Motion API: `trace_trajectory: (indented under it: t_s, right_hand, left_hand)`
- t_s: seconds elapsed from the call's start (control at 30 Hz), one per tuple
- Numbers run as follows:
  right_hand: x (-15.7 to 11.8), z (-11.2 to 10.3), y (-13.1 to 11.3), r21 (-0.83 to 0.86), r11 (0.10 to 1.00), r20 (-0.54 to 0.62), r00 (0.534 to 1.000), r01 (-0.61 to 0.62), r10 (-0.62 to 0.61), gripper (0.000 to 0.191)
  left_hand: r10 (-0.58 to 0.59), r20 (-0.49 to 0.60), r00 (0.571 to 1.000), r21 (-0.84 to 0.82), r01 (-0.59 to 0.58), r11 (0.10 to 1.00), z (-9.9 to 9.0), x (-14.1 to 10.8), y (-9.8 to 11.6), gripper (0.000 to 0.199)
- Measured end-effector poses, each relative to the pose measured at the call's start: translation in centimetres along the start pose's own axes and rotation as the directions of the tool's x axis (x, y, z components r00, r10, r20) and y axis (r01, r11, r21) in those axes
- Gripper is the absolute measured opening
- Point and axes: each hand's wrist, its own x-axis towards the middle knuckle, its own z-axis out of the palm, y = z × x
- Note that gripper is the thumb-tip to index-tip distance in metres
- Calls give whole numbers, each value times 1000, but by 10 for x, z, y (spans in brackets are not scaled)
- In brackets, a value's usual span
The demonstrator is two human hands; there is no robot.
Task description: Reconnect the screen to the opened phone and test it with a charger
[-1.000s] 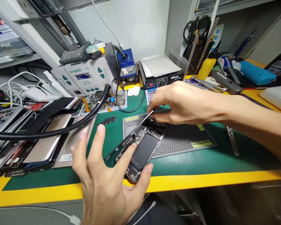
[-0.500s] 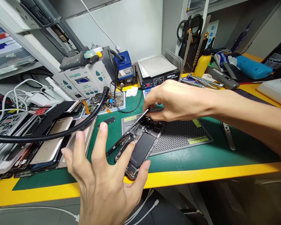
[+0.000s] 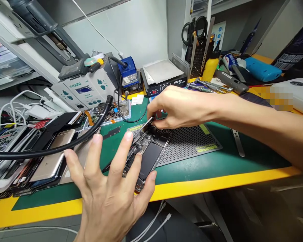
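An opened smartphone [image 3: 151,158] lies at a slant on the green mat, its battery and circuit parts bare. Along its left side the phone's screen [image 3: 143,129] stands tilted up at an angle. My right hand [image 3: 169,107] pinches the top end of that screen between thumb and fingers. My left hand [image 3: 113,185] is spread over the lower left of the phone. Its index fingertip touches the inside by the battery, and the thumb rests at the lower right edge. The spread fingers hide part of the phone and screen.
A grey honeycomb pad [image 3: 184,144] lies under and right of the phone. A black hose [image 3: 53,154] crosses several stacked phones [image 3: 53,154] at left. Behind stand a rework station [image 3: 83,89], a parts tray [image 3: 113,116] and a heating plate [image 3: 164,72]. A metal strip [image 3: 238,143] lies right.
The view has shifted slightly to the right. My left fingers have spread further, the middle finger moving over the phone's left side. My right hand keeps its pinch on the screen.
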Motion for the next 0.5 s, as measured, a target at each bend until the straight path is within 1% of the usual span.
trace_trajectory:
  t_s: [0.13, 0.2, 0.27, 0.33, 0.4, 0.47, 0.5]
  right_hand:
    - [1, 0, 0, 11, 1000, 5, 1000, 0, -1, 19]
    - [1, -1, 0, 13, 1000, 11, 1000, -8, 7, 19]
    - [0, -2, -1, 21, 1000, 25, 1000, -18, 18, 19]
    - [0, -2, -2, 30, 999, 39, 999, -30, 29, 21]
    - [0, -3, -3, 38, 999, 48, 998, -37, 35, 24]
    - [0, -4, -4, 40, 998, 52, 998, -44, 42, 26]
    - [-1, -4, -4, 41, 998, 53, 998, -45, 42, 26]
  left_hand:
    - [104, 22, 994, 44, -104, 994, -1, 3, -1, 32]
    - [126, 20, 992, 44, -127, 991, 0, 6, -3, 30]
    - [139, -4, 990, 45, -138, 989, 1, 7, -3, 30]
    - [129, -8, 992, 54, -128, 990, 1, 6, -1, 33]
    - [97, 1, 995, 50, -97, 994, -1, 2, 2, 41]
    - [65, -43, 997, 10, -65, 998, -7, -5, 5, 51]
    - [26, -62, 998, -50, -29, 998, -11, -8, 6, 58]
